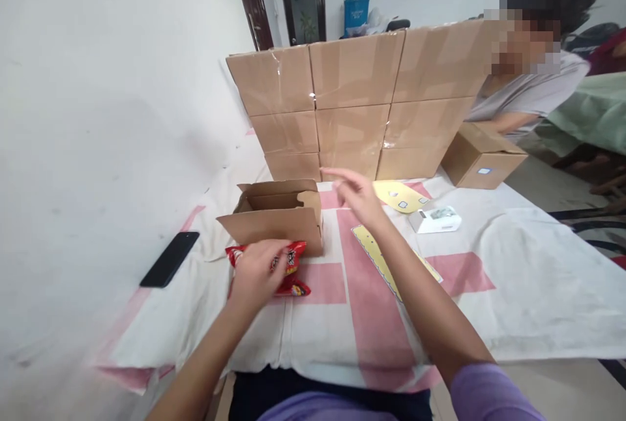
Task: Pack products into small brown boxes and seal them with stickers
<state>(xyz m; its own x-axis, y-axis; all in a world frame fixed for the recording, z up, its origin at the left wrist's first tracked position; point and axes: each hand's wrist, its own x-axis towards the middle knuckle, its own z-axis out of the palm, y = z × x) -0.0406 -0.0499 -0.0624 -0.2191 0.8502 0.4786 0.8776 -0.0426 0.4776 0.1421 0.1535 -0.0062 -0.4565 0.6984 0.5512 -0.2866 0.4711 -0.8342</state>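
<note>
My left hand (258, 270) lies over a shiny red snack bag (296, 253), its fingers bent around the wrapper. Just behind the bag stands a small open cardboard box (274, 225) with its flaps up; the bottom of its inside is hidden. My right hand (357, 196) hovers to the right of this box, holding nothing. Its index finger stretches out to the left, while the other fingers are partly bent. Under and beside my right forearm are a yellow paper strip (374, 253) and a yellow paper cut-out (398, 197).
A wall of taped cartons (355, 75) rises across the back of the cloth-covered table (528, 290). On the right stand a small white box (437, 219) and a closed carton (482, 159), with a person behind it. A black phone (169, 259) lies at the left.
</note>
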